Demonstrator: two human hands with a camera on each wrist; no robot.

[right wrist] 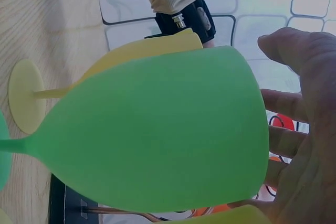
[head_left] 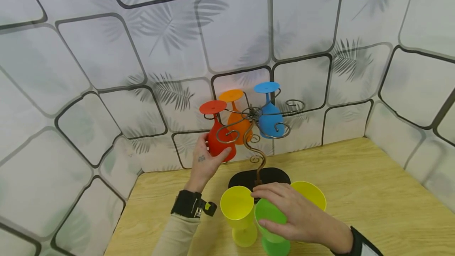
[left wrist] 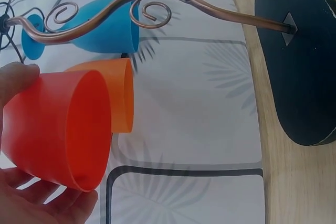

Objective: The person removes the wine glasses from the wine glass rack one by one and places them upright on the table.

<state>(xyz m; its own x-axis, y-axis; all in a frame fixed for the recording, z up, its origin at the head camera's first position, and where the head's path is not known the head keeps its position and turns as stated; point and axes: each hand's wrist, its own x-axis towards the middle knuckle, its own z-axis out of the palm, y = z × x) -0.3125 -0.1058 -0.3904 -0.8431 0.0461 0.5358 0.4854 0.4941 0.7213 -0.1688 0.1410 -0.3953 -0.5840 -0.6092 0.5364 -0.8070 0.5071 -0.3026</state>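
My left hand (head_left: 204, 165) grips the bowl of a red plastic goblet (head_left: 217, 141), which hangs upside down at the left arm of a metal stemware rack (head_left: 262, 159). Its thumb lies on the near side and the fingers go round the far side, as the left wrist view also shows at the red bowl (left wrist: 42, 119). Over an upright green goblet (head_left: 268, 210) hovers my right hand (head_left: 293, 214), fingers extended and thumb apart. In the right wrist view those fingers reach past the rim of the green goblet (right wrist: 157, 135).
Orange (head_left: 234, 123) and blue (head_left: 271, 119) goblets hang upside down on the rack, beside curled wire arms. Yellow goblets (head_left: 237, 208) (head_left: 313, 194) stand upright either side of the green one. The rack's black base (head_left: 279, 175) sits on the wooden table before a patterned wall.
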